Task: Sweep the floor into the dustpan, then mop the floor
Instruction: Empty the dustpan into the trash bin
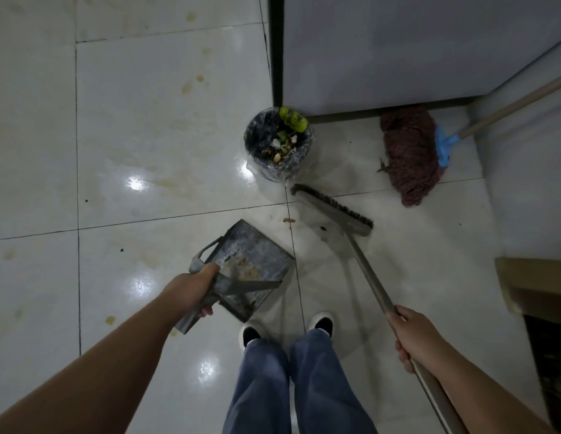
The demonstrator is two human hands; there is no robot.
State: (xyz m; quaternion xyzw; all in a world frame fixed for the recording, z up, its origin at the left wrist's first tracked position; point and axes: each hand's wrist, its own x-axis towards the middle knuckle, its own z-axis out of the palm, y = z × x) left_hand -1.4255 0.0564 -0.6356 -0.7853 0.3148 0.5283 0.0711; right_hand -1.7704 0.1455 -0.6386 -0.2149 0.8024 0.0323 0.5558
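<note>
My left hand [191, 289] grips the handle of a grey metal dustpan [251, 255], held tilted above the white tiled floor [166, 126] with brownish dirt in its pan. My right hand [414, 335] grips the long handle of a broom; its brush head [332, 211] rests on the floor to the right of the dustpan. A small brown scrap [288, 220] lies on the tiles between pan and brush. A reddish string mop [409, 155] with a blue clamp and wooden stick lies on the floor at the right, against the cabinet.
A small bin [277, 145] lined with clear plastic and full of scraps stands at the corner of a white cabinet [414, 51]. Yellowish stains and dark specks mark the tiles to the left. My feet [285, 328] stand below the dustpan. A brown ledge [536, 286] is at the right edge.
</note>
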